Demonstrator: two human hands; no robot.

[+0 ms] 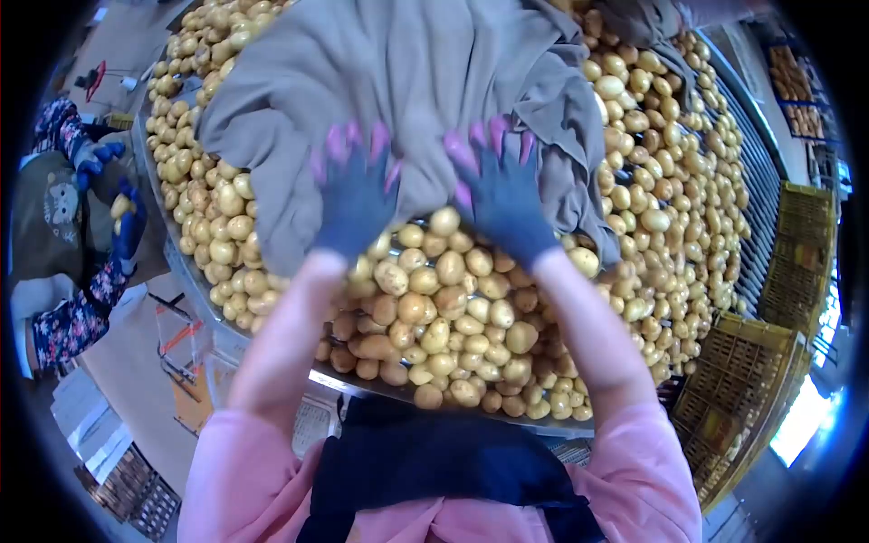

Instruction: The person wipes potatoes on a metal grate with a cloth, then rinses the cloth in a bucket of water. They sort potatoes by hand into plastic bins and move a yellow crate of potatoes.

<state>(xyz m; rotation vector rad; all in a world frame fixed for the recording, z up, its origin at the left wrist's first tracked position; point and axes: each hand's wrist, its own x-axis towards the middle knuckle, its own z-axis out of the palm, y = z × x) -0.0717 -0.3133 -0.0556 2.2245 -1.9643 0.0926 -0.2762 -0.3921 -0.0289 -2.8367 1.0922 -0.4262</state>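
A large grey cloth (407, 81) lies spread over a heap of potatoes (444, 308). My left hand (356, 195), in a dark glove with pink fingertips, rests on the cloth's near left part with fingers spread. In the same kind of glove, my right hand (501, 190) lies on the cloth to the right, fingers also apart. Both palms face down and neither hand is closed round anything. Bare potatoes show between my forearms and on both sides of the cloth; those under it are hidden.
The potatoes sit on a metal-edged table (362, 385). At left, a person in blue gloves (127, 222) holds a potato. Yellow plastic crates (738, 389) stand at right, beside a ribbed grey surface (747, 172). Another grey cloth (647, 27) lies at the upper right.
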